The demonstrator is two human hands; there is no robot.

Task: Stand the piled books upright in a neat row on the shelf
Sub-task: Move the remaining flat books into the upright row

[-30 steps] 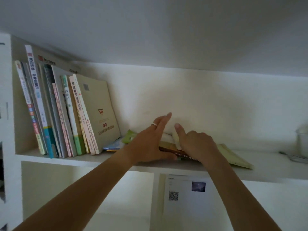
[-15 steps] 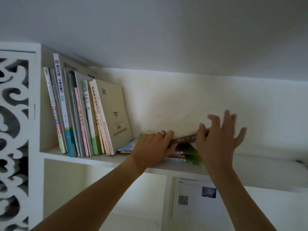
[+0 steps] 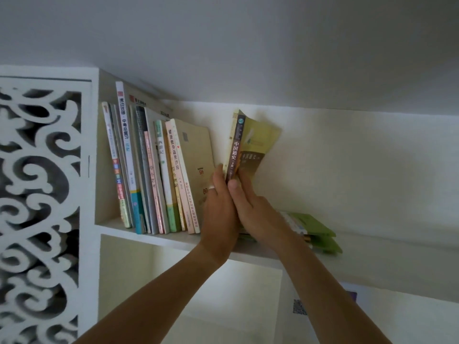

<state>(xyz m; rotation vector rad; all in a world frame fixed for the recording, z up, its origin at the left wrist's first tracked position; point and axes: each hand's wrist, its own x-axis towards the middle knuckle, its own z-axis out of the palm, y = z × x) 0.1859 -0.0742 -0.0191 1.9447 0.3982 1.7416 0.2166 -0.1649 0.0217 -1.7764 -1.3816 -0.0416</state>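
A book with a dark brown spine and yellow-green cover (image 3: 257,141) stands upright above the shelf board (image 3: 173,240), held between my two hands. My left hand (image 3: 218,207), wearing a ring, lies flat with straight fingers against the book's left side. My right hand (image 3: 255,209) grips the book, thumb on the spine and fingers along the right cover. To the left, a row of several upright books (image 3: 159,175) leans slightly left. A gap separates the held book from the row. A low pile of green books (image 3: 314,228) lies flat behind my right wrist.
A white carved fretwork panel (image 3: 39,194) closes the shelf's left end. The ceiling hangs close above the book tops. Below the board is an open compartment, and a paper with a QR code (image 3: 299,306) sits at lower right. Bare shelf board extends right of the pile.
The brown-spined book has come off the flat pile and been turned upright. Both hands have moved up and left with it, closing on its two sides.
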